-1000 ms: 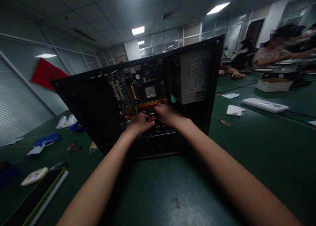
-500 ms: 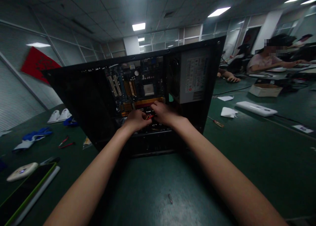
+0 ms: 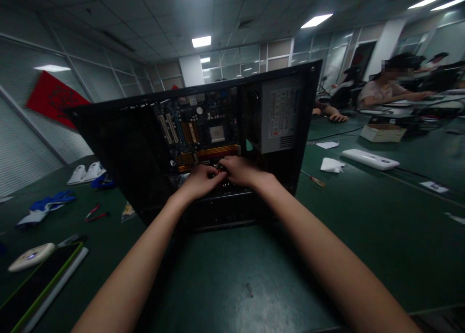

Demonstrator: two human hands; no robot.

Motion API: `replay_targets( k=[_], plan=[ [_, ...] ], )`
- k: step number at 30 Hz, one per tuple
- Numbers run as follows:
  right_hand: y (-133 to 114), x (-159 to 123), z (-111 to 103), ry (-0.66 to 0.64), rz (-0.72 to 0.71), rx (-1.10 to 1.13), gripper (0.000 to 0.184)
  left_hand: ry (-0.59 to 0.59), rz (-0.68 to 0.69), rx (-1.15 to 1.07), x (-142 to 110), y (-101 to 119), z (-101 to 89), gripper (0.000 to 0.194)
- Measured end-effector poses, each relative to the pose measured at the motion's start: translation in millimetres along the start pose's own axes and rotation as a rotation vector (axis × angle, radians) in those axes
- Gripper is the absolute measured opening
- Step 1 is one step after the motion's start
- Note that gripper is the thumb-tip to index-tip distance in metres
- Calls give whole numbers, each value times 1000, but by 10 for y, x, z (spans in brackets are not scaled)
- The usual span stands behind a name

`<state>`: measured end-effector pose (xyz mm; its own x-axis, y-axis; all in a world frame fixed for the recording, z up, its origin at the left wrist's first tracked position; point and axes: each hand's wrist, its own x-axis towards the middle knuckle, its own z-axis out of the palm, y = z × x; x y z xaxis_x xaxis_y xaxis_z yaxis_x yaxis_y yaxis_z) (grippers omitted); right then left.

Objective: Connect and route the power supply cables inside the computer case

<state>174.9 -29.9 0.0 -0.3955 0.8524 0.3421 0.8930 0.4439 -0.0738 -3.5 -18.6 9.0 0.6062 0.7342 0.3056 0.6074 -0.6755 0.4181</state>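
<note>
A black computer case (image 3: 119, 144) stands open-sided on the table, tilted in view. Inside it is a motherboard (image 3: 203, 117) with memory slots, and a grey power supply (image 3: 279, 117) sits at its upper right. Both hands reach into the lower part of the case, below the memory slots. My left hand (image 3: 201, 180) and my right hand (image 3: 238, 169) meet there, fingers closed round a small bundle of red and yellow wires (image 3: 220, 171). The fingers hide most of the wires and whatever lies behind them.
Left on the green table (image 3: 225, 270) lie red-handled pliers (image 3: 97, 213), blue-and-white gloves (image 3: 51, 204), a phone (image 3: 39, 279) and a white mouse-like device (image 3: 32, 257). To the right are a screwdriver (image 3: 314, 179), a white power strip (image 3: 370, 159) and a box (image 3: 383, 133). People sit beyond.
My hands have drawn closer together, covering more of the wires. The whole view has shifted slightly, with the case a little further left on its right side.
</note>
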Motion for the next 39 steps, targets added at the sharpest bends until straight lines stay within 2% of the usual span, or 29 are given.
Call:
replay_targets(
  k=[4, 8, 11, 16, 24, 34, 39],
  plan=[
    [-1, -15, -35, -84, 135, -35, 24, 88, -95, 44, 50, -50, 3, 43],
    [-41, -61, -74, -101, 201, -73, 23, 53, -170, 67, 71, -116, 17, 39],
    [-62, -110, -79, -64, 178, -62, 24, 13, -201, 75, 91, -162, 42, 35],
    [-55, -160, -39, -84, 112, 54, 28, -1, -226, 82, 135, -171, 51, 27],
    [-86, -67, -7, -125, 116, 58, 26, 72, -256, 110, 103, -111, 8, 30],
    [-70, 2, 50, -118, 129, 30, 26, 32, -253, 109, 101, -131, 15, 30],
    [-29, 19, 53, -68, 90, 46, 23, 24, -252, 109, 115, -139, 27, 31]
  ],
)
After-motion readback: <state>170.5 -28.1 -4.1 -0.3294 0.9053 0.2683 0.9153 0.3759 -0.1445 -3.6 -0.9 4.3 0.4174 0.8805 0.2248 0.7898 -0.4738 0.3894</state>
